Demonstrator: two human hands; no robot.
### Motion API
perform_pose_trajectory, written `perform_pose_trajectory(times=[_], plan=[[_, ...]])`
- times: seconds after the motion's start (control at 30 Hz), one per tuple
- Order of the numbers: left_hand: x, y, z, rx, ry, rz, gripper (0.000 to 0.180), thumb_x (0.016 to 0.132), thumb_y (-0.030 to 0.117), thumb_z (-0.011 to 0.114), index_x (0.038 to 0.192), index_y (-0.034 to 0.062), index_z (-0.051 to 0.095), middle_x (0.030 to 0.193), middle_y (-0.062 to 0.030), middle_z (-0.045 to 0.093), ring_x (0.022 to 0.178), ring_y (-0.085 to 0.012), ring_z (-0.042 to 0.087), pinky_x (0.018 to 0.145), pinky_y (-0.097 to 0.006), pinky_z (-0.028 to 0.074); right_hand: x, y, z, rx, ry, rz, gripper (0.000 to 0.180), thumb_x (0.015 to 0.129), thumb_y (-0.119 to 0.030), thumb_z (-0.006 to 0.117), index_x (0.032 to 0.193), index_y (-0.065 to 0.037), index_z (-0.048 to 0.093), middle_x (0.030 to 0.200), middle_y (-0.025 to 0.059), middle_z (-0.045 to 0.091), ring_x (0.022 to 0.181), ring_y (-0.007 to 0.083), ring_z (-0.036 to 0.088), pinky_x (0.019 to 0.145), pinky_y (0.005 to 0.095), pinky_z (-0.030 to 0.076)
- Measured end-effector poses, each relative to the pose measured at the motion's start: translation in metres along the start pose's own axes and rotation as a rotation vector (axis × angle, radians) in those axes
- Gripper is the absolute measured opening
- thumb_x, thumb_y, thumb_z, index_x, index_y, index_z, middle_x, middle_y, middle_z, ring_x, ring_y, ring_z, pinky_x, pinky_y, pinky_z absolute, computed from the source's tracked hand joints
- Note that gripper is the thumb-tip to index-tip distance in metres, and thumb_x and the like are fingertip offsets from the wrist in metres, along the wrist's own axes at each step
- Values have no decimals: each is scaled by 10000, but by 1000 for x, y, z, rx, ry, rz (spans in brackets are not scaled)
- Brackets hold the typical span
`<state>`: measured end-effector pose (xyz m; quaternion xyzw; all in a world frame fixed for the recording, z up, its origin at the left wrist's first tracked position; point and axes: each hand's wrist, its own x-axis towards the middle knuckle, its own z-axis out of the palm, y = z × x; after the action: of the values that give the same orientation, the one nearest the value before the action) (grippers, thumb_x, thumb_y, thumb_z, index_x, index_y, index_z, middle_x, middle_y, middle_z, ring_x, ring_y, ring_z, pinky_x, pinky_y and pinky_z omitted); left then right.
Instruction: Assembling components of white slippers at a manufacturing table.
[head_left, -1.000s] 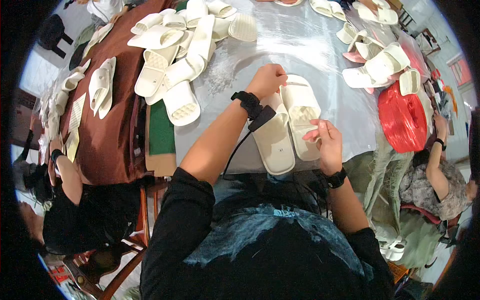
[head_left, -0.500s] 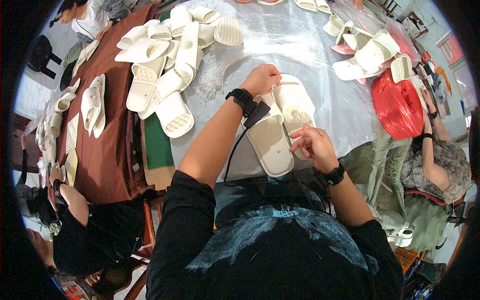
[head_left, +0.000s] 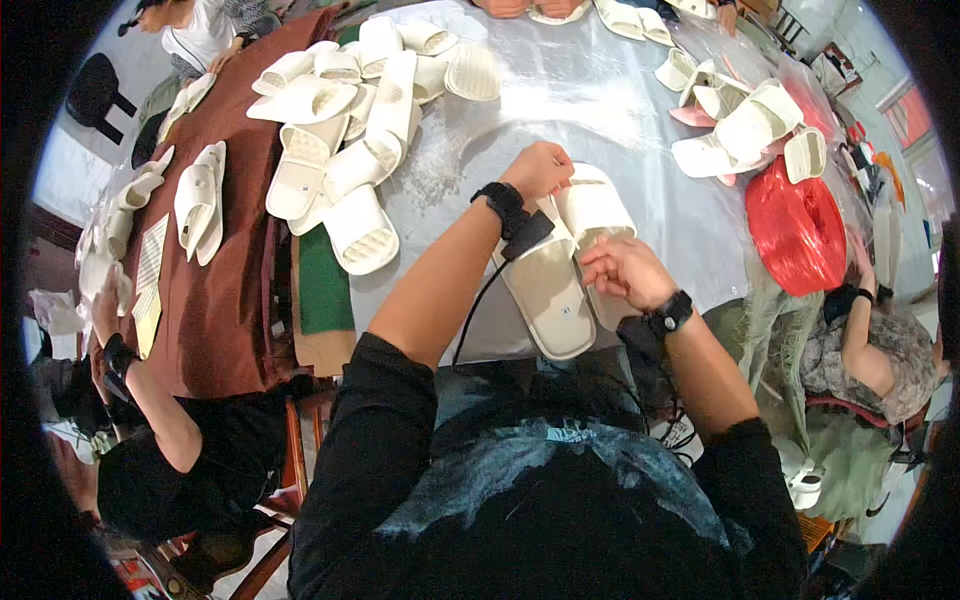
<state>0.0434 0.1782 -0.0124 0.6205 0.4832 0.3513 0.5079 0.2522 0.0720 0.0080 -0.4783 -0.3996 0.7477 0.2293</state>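
Note:
Two cream slide sandals lie side by side on the silvery table (head_left: 600, 110) right in front of me. My left hand (head_left: 538, 168) rests curled over the strap end of the pair. The left sandal (head_left: 550, 292) shows its footbed with a small dark sticker. My right hand (head_left: 622, 268) sits on the heel part of the right sandal (head_left: 596, 205), fingers bent and pinching at its footbed. Both wrists carry black bands, and a dark cable runs down from the left one.
A heap of cream sandals (head_left: 350, 120) lies at the table's left, more sandals (head_left: 745, 130) at the right beside a red bag (head_left: 795, 225). A brown table (head_left: 235, 290) with sandals stands left. People sit at left, right and far side.
My right hand has shifted left onto the right sandal's heel. My left hand stays on the strap end. The view has tilted slightly.

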Motion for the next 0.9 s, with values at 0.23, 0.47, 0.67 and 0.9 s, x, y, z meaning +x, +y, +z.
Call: perform_pose_trajectory(times=[0.23,0.47,0.67,0.9], plan=[[1,-8,2,-42,21,-115,154,810,119,620,808,-25,674,560,-25,556,456,-86,468,406,-241,360,46,-7,-2,-129,44,17,208,896,-164,439,841,-7,564,612,103,597,421,134,493,347,234,319],[18,4,-15,94,-127,-137,196,769,113,663,895,-34,688,640,-64,628,465,-91,506,421,-234,398,44,-5,6,-223,125,-52,239,915,-197,417,797,-38,551,572,77,579,390,124,464,334,251,313],[43,14,-8,184,-222,-111,265,773,118,665,998,-22,684,745,-78,678,506,-91,540,451,-234,427,50,1,1,-205,139,-84,222,907,-181,409,809,-36,546,572,90,578,388,126,468,339,252,328],[64,9,8,350,-346,-59,205,793,161,682,941,23,713,694,-43,656,500,-100,527,478,-256,449,45,-5,0,-205,133,-80,217,899,-170,405,810,-23,536,589,107,588,395,145,491,357,257,363]])
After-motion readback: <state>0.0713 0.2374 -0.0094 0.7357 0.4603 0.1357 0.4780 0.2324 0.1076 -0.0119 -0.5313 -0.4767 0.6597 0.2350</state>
